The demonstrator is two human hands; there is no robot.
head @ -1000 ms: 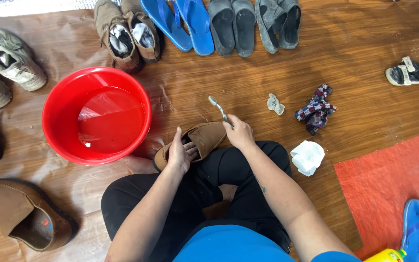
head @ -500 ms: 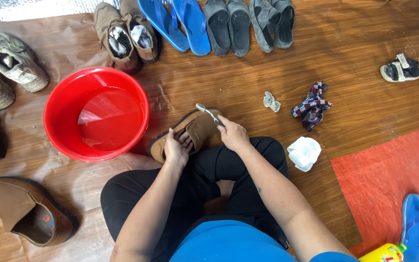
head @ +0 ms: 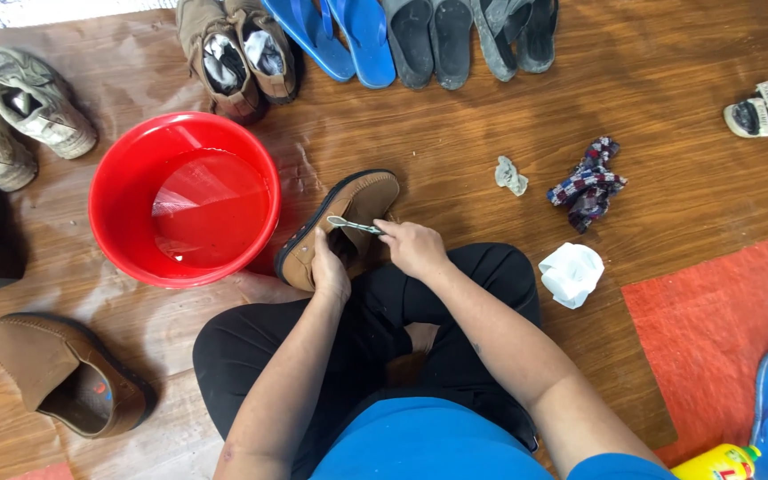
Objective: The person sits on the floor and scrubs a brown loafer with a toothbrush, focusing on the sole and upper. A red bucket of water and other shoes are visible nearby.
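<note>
Our left hand (head: 328, 267) clamped round the brown loafer (head: 340, 227) on the floor beside the red basin (head: 108, 191), wrist bent inward; our right hand (head: 411, 247) pinching a toothbrush (head: 353, 225) across its upper, forearm angled in

I see the left hand (head: 329, 267) gripping a brown loafer (head: 341, 224) tilted against the knee, while the right hand (head: 411, 247) lays a toothbrush (head: 354, 225) across its upper. A red basin (head: 185, 198) of water sits just beside the shoe.
</note>
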